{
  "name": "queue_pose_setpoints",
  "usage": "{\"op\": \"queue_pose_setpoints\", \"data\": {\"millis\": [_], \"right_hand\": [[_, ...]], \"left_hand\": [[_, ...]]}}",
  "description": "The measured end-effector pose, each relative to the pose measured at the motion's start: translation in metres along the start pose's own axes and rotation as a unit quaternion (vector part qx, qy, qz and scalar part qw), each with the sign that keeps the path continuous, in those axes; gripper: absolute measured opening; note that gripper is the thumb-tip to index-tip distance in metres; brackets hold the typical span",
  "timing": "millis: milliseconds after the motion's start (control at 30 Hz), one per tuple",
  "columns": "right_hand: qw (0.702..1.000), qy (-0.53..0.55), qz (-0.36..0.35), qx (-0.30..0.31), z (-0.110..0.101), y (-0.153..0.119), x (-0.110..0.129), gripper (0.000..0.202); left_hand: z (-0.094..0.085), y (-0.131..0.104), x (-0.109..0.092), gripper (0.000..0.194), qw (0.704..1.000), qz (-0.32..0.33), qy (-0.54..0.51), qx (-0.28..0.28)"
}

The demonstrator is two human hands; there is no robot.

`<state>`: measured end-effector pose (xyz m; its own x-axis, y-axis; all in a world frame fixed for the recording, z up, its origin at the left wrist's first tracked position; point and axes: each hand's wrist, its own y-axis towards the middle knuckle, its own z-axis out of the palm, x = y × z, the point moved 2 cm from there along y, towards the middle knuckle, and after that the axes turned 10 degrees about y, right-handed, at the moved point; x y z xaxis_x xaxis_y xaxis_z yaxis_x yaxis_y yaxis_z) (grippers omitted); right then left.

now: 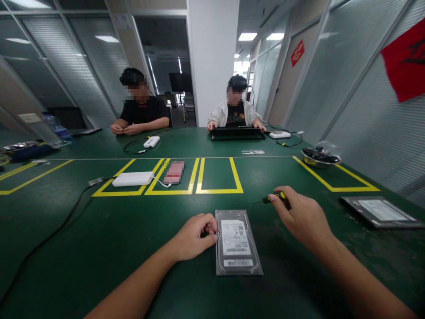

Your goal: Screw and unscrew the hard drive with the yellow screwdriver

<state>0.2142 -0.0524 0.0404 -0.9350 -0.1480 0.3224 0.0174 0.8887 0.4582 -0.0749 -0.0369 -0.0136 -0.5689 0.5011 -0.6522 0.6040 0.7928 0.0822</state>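
Observation:
A silver hard drive [236, 241] with white labels lies flat on the green table [133, 266]. My left hand [195, 237] rests at the drive's left edge, its fingers curled and its thumb and fingertips against that side. To the right of the drive and above the table, my right hand [300, 212] is closed around a yellow and black screwdriver [275, 197]. The thin shaft points left, apart from the drive.
Another drive [381, 210] lies at the right, below a bowl of dark parts [320, 156]. A white power bank [133, 178] is cabled to a phone [174, 172]. Yellow tape [219, 191] marks the table. Two people sit opposite, one holding a black frame [238, 134].

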Motion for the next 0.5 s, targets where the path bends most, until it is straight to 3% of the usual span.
{"op": "queue_pose_setpoints", "data": {"millis": [267,400,500], "right_hand": [[1.000,-0.007,-0.014,0.008,0.014,-0.009,-0.004,0.036],[0.996,-0.035,0.024,0.075,0.017,-0.009,-0.002,0.031],[0.980,-0.091,0.067,0.166,0.020,-0.008,0.000,0.026]], "left_hand": [[0.000,0.000,0.000,0.007,1.000,0.000,0.005,0.001],[-0.001,0.000,-0.001,0.007,1.000,-0.002,0.005,0.005],[-0.001,0.000,-0.001,0.007,1.000,-0.001,0.002,0.005]]}}
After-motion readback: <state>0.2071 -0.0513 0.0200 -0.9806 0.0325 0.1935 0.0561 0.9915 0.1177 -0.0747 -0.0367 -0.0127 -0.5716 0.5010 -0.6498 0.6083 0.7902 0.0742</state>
